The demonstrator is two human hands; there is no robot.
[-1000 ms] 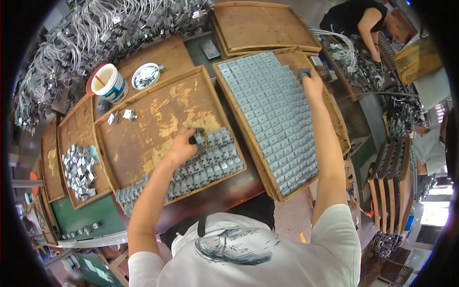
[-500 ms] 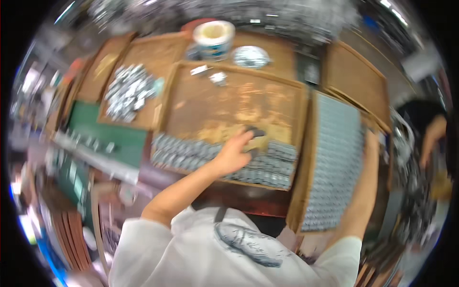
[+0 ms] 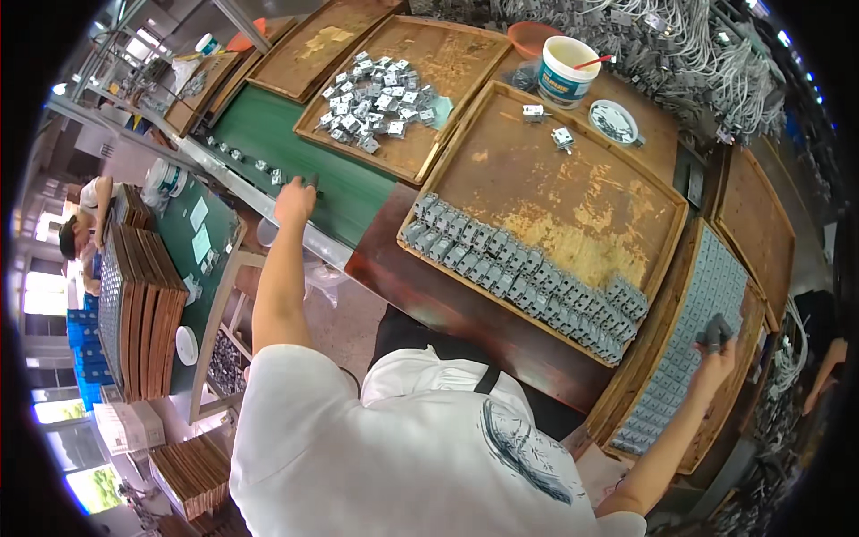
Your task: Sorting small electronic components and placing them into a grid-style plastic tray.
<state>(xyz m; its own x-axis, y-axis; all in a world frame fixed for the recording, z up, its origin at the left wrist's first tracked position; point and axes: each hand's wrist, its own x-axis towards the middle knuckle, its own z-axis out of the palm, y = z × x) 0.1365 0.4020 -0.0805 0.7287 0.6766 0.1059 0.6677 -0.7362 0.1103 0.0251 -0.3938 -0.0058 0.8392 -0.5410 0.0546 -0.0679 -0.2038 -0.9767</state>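
Note:
My left hand (image 3: pixel 295 202) reaches over the green conveyor belt (image 3: pixel 344 201) with fingers stretched out, beside a small silvery metal part (image 3: pixel 277 176) at the end of a short row of such parts. A dark covering shows on one of its fingertips. At the right, my right hand (image 3: pixel 716 358) is above a tray filled with rows of grey blocks (image 3: pixel 667 380). Dark coverings wrap its fingertips, which are held close together; whatever they may pinch is hidden. Between the hands, a wooden tray (image 3: pixel 537 192) holds rows of grey metal parts (image 3: pixel 528 277) along its near side.
Beyond the belt, another wooden tray (image 3: pixel 429 54) carries a heap of metal parts (image 3: pixel 380 100). A white bucket (image 3: pixel 565 72) stands behind the middle tray near a round white lid (image 3: pixel 614 121). Stacked boards (image 3: pixel 143 304) and a co-worker (image 3: pixel 94 210) are at the left.
My left hand has moved from the middle tray's grey rows to the belt at the left. My right hand has shifted from the right tray's edge onto its blocks. The view has turned.

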